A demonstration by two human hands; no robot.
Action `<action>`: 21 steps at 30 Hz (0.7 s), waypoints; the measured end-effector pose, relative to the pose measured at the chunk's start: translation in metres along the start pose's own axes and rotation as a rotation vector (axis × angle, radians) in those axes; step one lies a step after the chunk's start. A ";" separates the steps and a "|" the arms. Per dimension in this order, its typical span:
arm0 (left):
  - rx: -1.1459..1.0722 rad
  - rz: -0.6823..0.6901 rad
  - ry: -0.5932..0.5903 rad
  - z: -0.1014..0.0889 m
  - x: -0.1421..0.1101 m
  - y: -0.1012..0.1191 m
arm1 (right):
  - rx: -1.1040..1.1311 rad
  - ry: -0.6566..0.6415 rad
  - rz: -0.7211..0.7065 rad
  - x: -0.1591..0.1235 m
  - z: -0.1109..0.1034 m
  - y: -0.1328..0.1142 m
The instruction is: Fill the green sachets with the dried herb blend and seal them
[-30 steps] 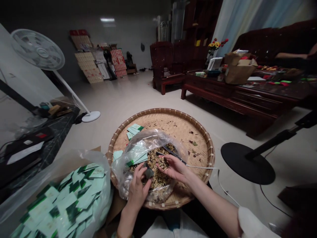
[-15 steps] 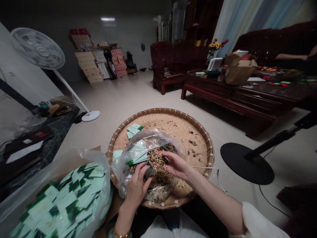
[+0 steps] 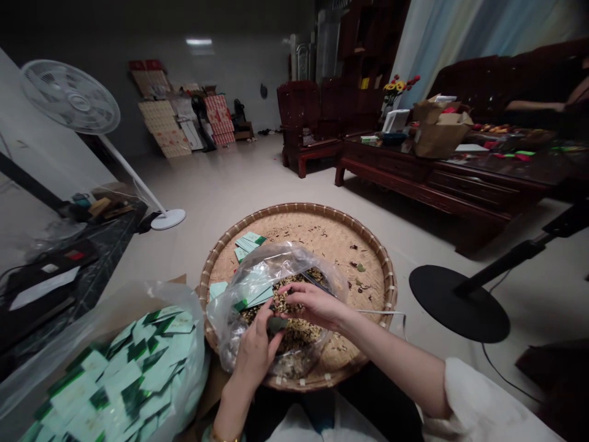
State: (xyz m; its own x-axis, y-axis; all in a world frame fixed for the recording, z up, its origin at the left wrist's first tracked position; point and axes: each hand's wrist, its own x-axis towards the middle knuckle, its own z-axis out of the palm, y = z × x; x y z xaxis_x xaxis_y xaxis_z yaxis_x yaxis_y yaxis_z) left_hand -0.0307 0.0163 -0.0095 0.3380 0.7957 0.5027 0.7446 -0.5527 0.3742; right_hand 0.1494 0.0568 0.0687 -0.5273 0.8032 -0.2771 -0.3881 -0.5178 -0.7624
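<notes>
A clear plastic bag [image 3: 285, 250] lies open on a round woven bamboo tray [image 3: 375, 252]. Inside it is a loose dried mix [image 3: 301, 336] of pale and dark bits, with several flat mint-green packets [image 3: 260, 296] at its left side. My left hand [image 3: 255, 347] grips a small dark-green packet [image 3: 276, 325] over the mix. Close beside it, my right hand [image 3: 317, 304] has its fingers drawn together at the packet's top, with dark bits showing at the fingertips. What exactly lies between those fingers is partly hidden.
A large plastic bag [image 3: 184, 294] full of mint-and-green packets stands at my left. More packets [image 3: 250, 242] and scattered dried bits [image 3: 359, 267] lie on the tray. A black stand base [image 3: 458, 304] is at right, a white fan [image 3: 73, 98] at left. A person's forearm [image 3: 536, 106] shows far right.
My right hand has moved left toward the packet, and its spread fingers have closed together. My left hand still holds the packet in nearly the same place.
</notes>
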 end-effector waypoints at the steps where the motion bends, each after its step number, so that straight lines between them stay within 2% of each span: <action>1: -0.002 0.004 0.000 0.000 0.000 0.000 | -0.039 -0.001 0.001 0.000 -0.001 -0.001; 5: -0.012 0.013 -0.019 -0.001 0.000 0.000 | -0.285 0.036 -0.005 0.001 -0.005 -0.005; 10: 0.009 0.024 0.009 0.002 0.001 0.001 | -0.843 0.021 -0.130 0.002 -0.005 -0.014; 13: 0.005 0.003 0.011 0.004 0.000 0.000 | -1.103 0.000 -0.184 0.003 -0.001 -0.019; 16: 0.004 -0.001 0.008 0.006 0.000 0.000 | -1.255 -0.026 -0.245 0.005 0.003 -0.020; 21: -0.002 0.000 0.015 0.007 0.001 0.000 | -1.383 -0.043 -0.278 0.004 0.007 -0.020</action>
State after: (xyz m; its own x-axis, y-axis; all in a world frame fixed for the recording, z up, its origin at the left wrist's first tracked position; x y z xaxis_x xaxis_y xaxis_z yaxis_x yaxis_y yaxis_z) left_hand -0.0262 0.0184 -0.0147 0.3294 0.7921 0.5138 0.7437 -0.5530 0.3757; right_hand 0.1497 0.0685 0.0865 -0.5894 0.8074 -0.0263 0.5500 0.3772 -0.7451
